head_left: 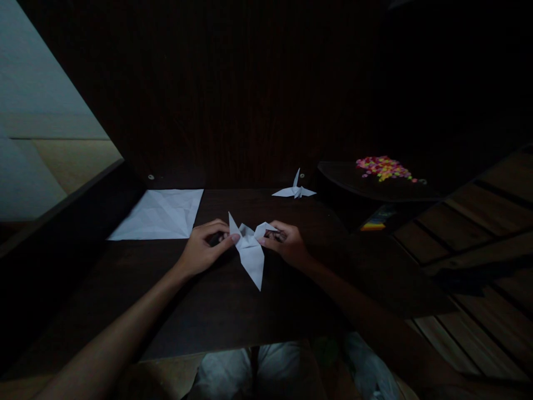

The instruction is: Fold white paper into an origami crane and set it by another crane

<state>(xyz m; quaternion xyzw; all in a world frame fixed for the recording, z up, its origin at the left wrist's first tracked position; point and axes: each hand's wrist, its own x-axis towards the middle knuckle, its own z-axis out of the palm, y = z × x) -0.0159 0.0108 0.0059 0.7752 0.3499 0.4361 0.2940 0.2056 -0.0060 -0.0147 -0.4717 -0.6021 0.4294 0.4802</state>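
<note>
A white origami crane [252, 256] is held above the dark desk between my two hands. My left hand [204, 245] pinches it at the left, by the base of a narrow upright point. On the other side, the thumb and fingers of my right hand [287, 243] grip the end with a bent tip. One broad wing points down toward me; the far wing is mostly hidden behind the body. Beyond my right hand, a second white origami crane [296, 191] stands near the back panel with its wings spread. A creased white sheet of paper [160, 214] lies flat beyond my left hand.
A low curved shelf [337, 175] at the back right carries a pile of small colourful pieces [385, 168]. Below it is something yellow and red [373, 226]. A dark side panel [62, 205] borders the desk [175, 316] on the left. Wooden slats [470, 222] show at right.
</note>
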